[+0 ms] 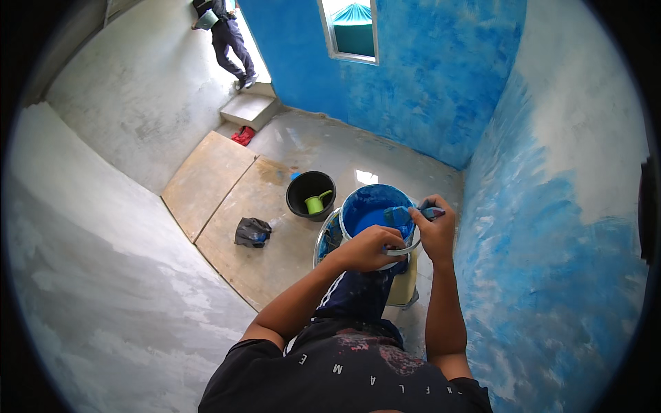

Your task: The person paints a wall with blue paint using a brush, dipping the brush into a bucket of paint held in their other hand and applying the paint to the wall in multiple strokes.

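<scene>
My left hand (pixel 373 247) grips the pale bail handle (pixel 405 251) of a paint bucket (pixel 379 190), at the side nearest my body. Blue paint (pixel 364 219) lies inside, and blue smears coat the bucket's inner wall. In my right hand (pixel 435 229) is a paintbrush (pixel 397 216), held at the bucket's right rim. Its bristle end is blue and reaches over the bucket's opening; whether it touches the paint I cannot tell. Beneath the bucket, partly hidden, a round paint-stained container (pixel 326 238) shows at the left.
A black bucket (pixel 297 199) holding a green dipper (pixel 314 205) stands on floor boards (pixel 217 170). Nearby lies a crumpled black plastic bag (pixel 252 232). Patchy blue paint covers the right wall (pixel 537 289). A person (pixel 227 38) with a container stands by the doorway steps (pixel 250 109).
</scene>
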The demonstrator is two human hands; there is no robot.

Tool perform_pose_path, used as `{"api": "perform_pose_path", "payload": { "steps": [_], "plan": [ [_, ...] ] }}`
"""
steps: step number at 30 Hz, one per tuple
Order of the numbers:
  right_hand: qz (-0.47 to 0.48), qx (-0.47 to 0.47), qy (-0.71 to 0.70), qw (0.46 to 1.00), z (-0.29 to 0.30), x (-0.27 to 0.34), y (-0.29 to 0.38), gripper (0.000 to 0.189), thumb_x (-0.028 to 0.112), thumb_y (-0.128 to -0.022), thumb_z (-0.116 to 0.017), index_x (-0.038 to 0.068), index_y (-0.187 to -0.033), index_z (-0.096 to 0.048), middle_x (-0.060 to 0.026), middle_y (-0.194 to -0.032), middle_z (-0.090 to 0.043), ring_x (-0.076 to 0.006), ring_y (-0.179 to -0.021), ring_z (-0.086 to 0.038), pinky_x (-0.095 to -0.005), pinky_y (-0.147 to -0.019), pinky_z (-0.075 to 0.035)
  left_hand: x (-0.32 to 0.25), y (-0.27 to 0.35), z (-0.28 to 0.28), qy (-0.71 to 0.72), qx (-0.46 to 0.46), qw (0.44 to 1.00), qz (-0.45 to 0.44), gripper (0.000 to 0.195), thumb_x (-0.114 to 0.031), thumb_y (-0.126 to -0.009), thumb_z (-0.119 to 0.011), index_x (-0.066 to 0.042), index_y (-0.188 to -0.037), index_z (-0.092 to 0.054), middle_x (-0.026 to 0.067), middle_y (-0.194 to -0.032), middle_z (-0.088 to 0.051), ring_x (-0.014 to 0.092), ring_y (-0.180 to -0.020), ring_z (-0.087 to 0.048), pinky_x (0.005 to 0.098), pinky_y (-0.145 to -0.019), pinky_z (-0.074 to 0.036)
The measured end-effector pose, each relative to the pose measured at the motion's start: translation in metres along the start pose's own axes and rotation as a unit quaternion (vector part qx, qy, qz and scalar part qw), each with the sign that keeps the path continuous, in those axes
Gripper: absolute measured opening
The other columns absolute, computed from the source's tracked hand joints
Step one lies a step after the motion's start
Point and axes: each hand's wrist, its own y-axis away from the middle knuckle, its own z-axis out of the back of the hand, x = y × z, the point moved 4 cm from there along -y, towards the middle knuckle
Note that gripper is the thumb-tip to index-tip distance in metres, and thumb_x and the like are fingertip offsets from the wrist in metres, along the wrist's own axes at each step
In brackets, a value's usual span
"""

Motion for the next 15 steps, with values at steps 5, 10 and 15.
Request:
{"api": "perform_pose_path", "payload": {
  "steps": [5, 10, 15],
  "plan": [
    [0.094, -0.053, 0.098, 0.989, 0.013, 0.005, -0.005, 0.014, -0.002, -0.084, -0.078, 0.0, -0.093, -0.068, -0.0124, -0.086, -0.066, -0.0241, -0.075, -0.067, -0.0351, -0.07, -0.053, -0.006, -0.012, -0.006, -0.025, 0.013, 1.0, -0.013, 0.017, -0.011, -0.086, -0.08, 0.002, -0.096, -0.077, 0.015, -0.095, -0.072, 0.033, -0.086, -0.071, 0.0406, -0.079, -0.055],
    [0.193, -0.014, 0.134, 0.972, 0.014, 0.012, -0.001, 0.017, -0.001, -0.084, -0.078, 0.001, -0.1, -0.072, -0.0154, -0.098, -0.065, -0.0317, -0.086, -0.069, -0.0385, -0.074, -0.055, -0.007, -0.019, -0.014, -0.037, 0.009, 0.998, -0.041, 0.017, -0.01, -0.084, -0.081, 0.001, -0.096, -0.077, 0.0141, -0.099, -0.072, 0.032, -0.092, -0.07, 0.0406, -0.081, -0.054],
    [0.195, -0.024, 0.208, 0.958, 0.032, 0.014, 0.009, 0.018, 0.001, -0.085, -0.078, 0.002, -0.103, -0.074, -0.0145, -0.098, -0.066, -0.0337, -0.086, -0.069, -0.0383, -0.075, -0.056, -0.012, -0.03, -0.026, -0.036, 0.019, 0.997, -0.065, 0.019, -0.011, -0.084, -0.081, 0.001, -0.098, -0.077, 0.0145, -0.098, -0.071, 0.033, -0.093, -0.069, 0.0423, -0.083, -0.054]
  ]
}}
